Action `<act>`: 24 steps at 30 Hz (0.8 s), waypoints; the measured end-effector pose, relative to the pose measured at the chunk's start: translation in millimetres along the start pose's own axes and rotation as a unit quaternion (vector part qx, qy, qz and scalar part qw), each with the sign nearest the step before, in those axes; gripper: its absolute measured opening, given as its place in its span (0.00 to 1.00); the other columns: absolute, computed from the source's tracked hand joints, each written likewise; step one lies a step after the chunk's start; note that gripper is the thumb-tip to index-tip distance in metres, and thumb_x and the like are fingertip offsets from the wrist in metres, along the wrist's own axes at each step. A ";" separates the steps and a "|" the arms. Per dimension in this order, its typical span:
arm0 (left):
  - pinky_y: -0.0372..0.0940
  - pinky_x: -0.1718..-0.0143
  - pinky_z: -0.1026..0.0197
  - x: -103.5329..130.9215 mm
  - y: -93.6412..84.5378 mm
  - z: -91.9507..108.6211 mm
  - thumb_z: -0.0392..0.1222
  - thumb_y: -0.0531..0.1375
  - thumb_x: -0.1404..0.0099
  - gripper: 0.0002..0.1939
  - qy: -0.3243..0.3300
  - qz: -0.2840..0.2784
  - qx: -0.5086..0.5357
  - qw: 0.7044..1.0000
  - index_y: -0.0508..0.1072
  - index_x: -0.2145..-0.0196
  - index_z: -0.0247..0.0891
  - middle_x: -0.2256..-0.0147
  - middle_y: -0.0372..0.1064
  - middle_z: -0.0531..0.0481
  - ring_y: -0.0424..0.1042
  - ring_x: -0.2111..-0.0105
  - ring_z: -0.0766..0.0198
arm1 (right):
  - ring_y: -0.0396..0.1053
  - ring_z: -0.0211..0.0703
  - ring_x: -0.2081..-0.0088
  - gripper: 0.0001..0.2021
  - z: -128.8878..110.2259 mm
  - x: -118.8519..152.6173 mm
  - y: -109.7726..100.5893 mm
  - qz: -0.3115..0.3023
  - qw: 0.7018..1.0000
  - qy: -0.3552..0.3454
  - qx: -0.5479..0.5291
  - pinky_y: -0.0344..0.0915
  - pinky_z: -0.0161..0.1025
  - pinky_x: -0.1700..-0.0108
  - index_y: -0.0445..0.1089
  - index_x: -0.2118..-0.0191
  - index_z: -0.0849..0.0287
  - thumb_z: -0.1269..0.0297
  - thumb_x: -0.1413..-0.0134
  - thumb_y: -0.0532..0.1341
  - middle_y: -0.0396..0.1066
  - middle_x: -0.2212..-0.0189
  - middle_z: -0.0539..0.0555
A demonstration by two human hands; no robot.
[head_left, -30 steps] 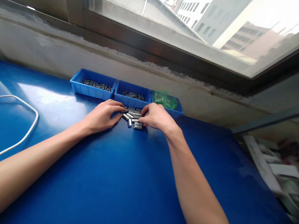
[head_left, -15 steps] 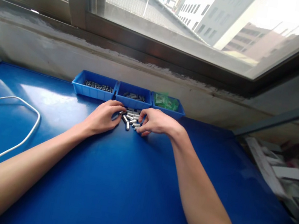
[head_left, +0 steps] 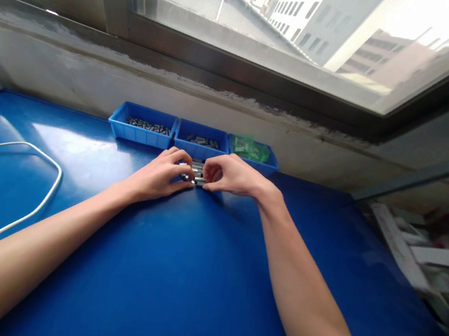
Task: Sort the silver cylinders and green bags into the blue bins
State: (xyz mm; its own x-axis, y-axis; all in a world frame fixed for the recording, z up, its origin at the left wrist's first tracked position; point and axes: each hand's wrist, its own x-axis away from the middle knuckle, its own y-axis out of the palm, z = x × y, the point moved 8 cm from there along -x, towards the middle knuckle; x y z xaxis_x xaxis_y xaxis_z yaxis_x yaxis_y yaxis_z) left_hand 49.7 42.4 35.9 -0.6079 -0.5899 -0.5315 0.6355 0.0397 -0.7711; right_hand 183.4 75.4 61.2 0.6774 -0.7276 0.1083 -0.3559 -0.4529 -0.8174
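"Several short metal pieces (head_left: 197,168) are bunched on the tabletop (head_left: 172,274), close to its far edge. How are the hands set about them?"

"One on each side. The left hand (head_left: 167,171) comes in from the near left, knuckles up, fingers half curled, thumb apart below them, cupped at the bunch. The right hand (head_left: 234,174) turns inward at the wrist, fingers folded under, thumb and forefinger brought near each other. Whether either one has a piece pinched I can't tell; the fingers cover too much."

"And what's it all made of?"

"The pieces are bar-like, silvery with darker sides, some lying side by side. Just behind them stand three blue plastic bins in a row: the left bin (head_left: 139,135) with small dark bits (head_left: 149,127), the middle bin (head_left: 199,148) with longer bars (head_left: 202,141), the right bin (head_left: 265,169) with a crinkled green packet (head_left: 249,148)."

"So the bins hem the hands in?"

"On the far side, yes, with the scuffed wall (head_left: 103,90) beyond. Toward the person, smooth blue tabletop spreads wide between the forearms. A white cable (head_left: 60,173) loops over its left part, well apart from the left hand."
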 end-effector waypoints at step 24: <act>0.68 0.49 0.52 -1.8 -12.0 -5.4 0.39 0.60 0.33 0.09 -0.079 0.049 0.027 0.995 0.78 0.56 0.40 0.56 0.72 0.45 0.71 0.54 0.54 | 0.77 0.41 0.72 0.19 25.6 -0.2 -11.2 0.140 0.910 0.001 -0.391 0.75 0.38 0.64 0.78 0.70 0.61 0.52 0.61 0.79 0.80 0.74 0.53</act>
State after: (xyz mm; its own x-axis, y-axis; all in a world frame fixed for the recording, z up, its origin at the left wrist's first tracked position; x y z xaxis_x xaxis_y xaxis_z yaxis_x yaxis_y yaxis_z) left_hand 40.6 47.3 44.2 -0.4626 -0.7045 -0.5382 0.7154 0.0619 -0.6959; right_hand 203.8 93.8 55.8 0.4897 -0.8709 -0.0409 -0.8635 -0.4779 -0.1613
